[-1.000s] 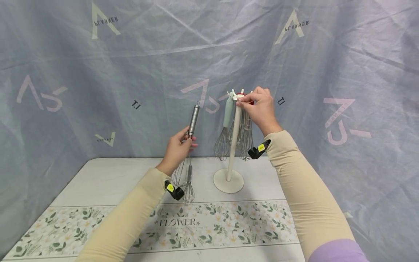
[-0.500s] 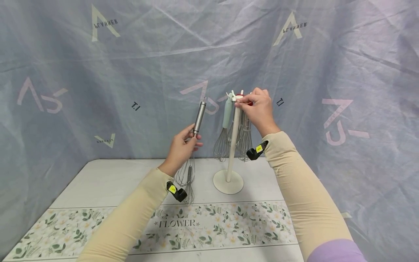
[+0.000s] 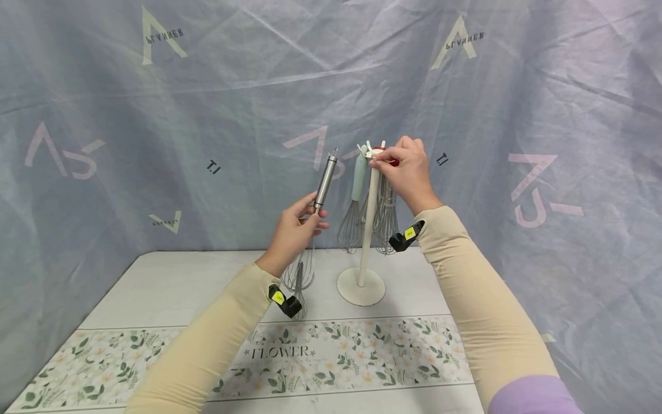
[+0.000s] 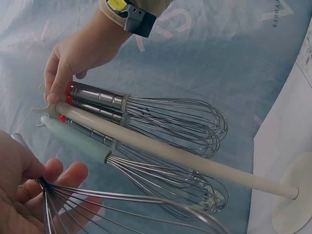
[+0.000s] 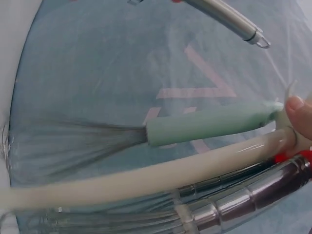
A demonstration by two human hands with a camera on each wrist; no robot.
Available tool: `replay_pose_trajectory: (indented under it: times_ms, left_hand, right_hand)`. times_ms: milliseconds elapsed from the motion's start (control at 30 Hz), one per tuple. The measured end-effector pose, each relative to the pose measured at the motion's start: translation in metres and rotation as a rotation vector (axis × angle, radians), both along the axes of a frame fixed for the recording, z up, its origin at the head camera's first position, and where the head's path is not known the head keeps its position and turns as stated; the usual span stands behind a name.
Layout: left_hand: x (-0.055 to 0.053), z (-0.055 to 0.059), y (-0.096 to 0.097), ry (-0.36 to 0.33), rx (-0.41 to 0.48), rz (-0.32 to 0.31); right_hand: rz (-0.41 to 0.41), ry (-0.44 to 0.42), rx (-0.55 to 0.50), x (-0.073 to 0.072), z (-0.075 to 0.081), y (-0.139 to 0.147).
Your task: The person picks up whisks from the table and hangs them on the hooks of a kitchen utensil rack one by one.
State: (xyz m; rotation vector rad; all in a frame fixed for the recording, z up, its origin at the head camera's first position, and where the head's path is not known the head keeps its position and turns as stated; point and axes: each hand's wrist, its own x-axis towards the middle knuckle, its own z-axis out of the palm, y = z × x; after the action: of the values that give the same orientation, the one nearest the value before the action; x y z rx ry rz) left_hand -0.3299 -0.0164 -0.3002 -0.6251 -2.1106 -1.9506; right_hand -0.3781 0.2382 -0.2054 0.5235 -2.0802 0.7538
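My left hand [image 3: 295, 233] pinches a steel-handled whisk [image 3: 326, 183] where handle and wires meet. Its handle points up and leans right, its hanging loop close to the stand's left side. At the top of a white whisk stand [image 3: 368, 224], my right hand [image 3: 408, 169] grips the hooked head with thumb and fingers. From the stand's hooks hang a pale green-handled whisk [image 3: 358, 181] on the left and several steel whisks with red ends [image 4: 97, 97] behind and to the right. The right fingers cover part of the hooks.
On the white table [image 3: 191, 282], a smaller whisk [image 3: 300, 282] lies left of the stand's round base [image 3: 347, 287], partly behind the left wrist camera. A floral strip [image 3: 362, 356] crosses the table's front. A grey-blue printed cloth [image 3: 248, 115] hangs behind.
My left hand has carried the steel-handled whisk rightward and slightly up, nearer to the stand's head. The right hand keeps its grip at the top, and the stand stays in place.
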Motion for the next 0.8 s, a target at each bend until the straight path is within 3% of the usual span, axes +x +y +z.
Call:
replay_pose_trajectory:
  times_ms: [200,367,533,800]
  left_hand:
    - [0.004,0.003,0.005,-0.001,-0.011,-0.008]
    - [0.004,0.004,0.007,0.016,-0.015,-0.015]
    - [0.004,0.005,0.010,0.032,-0.016,-0.036]
    - [0.006,0.008,0.015,0.019,-0.032,-0.052]
  right_hand:
    - [0.037,-0.063,0.055,-0.001,0.004,0.012]
    - [0.112,-0.056,0.092,-0.004,0.007,0.024]
    - [0.179,-0.035,0.071,-0.007,0.008,0.030]
    - [0.210,-0.062,-0.003,-0.008,0.003,0.031]
